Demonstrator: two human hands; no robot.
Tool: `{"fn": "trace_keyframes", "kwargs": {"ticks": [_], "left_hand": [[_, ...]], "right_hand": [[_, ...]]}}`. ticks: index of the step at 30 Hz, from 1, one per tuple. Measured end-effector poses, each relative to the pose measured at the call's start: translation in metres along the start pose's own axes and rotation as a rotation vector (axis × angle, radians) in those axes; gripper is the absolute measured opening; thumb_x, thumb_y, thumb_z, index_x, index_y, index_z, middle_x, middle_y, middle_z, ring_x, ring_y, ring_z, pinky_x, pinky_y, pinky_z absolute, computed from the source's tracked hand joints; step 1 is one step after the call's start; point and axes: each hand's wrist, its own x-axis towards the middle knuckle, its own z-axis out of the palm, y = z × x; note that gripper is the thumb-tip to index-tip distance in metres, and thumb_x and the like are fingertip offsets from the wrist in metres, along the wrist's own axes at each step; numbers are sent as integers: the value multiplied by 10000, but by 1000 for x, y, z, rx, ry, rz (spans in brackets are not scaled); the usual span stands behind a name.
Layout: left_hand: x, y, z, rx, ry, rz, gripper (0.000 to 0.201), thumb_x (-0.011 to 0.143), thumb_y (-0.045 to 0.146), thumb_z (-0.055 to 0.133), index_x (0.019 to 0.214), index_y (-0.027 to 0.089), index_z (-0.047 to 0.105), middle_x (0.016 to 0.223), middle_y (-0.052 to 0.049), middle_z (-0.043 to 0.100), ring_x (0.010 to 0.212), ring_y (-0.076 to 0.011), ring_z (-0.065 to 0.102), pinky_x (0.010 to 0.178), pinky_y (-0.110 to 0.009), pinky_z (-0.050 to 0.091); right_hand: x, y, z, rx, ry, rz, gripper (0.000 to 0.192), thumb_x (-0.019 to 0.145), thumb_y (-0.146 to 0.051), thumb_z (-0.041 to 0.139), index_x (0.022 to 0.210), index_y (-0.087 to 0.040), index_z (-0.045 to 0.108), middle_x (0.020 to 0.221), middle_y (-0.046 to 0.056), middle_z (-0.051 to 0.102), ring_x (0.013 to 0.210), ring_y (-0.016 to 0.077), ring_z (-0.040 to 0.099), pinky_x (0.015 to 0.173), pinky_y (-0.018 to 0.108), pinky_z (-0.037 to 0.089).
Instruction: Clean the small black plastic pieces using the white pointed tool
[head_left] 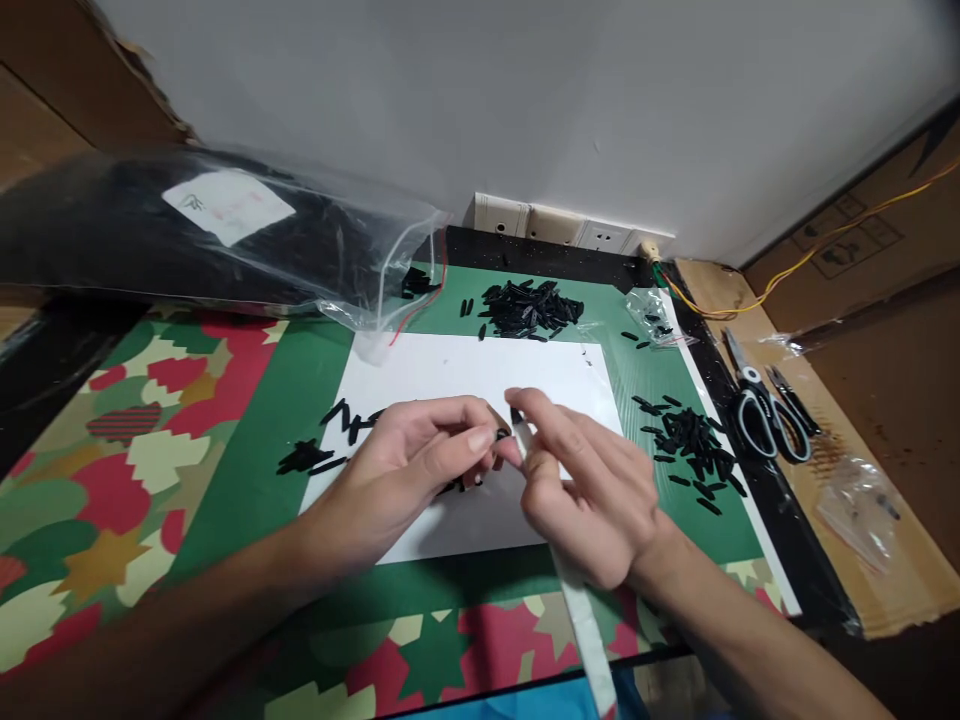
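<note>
My left hand [420, 455] pinches a small black plastic piece [501, 434] between thumb and fingers, over a white sheet [465, 370]. My right hand [585, 480] holds a long white strip [577, 600] that runs from its fingertips down past the wrist toward the table's near edge. The strip's top end meets the black piece, so the two hands touch at the fingertips. Loose black pieces [337, 415] lie on the sheet just left of my left hand.
A heap of black pieces [529, 305] lies behind the sheet, another pile [694, 440] to its right. A large clear bag of black parts [195, 230] rests at the back left. Scissors [757, 405] and snips [791, 400] lie on cardboard at the right, near small clear bags [859, 505].
</note>
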Motion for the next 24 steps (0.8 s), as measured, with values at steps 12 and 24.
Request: {"fn": "trace_keyframes", "kwargs": {"ticks": [12,24], "left_hand": [[-9,13,0,394,49,372,225,1088,183,591,887,194,690,999,-30,653,944,-138,623,839,-232,510],[-10,9,1,278,83,268,267,1114,306,584,897,200,700,1061,-59,664,1017,-178,638,845,-273,521]], "right_hand": [[-7,34,-5,81,-147,75,166,1016,-68,710,918,-182,638,1060,131,852,888,232,834,722,307,642],[-8,40,-14,100,-335,27,191,1044,-3,574,950,-125,687,1052,115,837,769,191,765,644,309,550]]}}
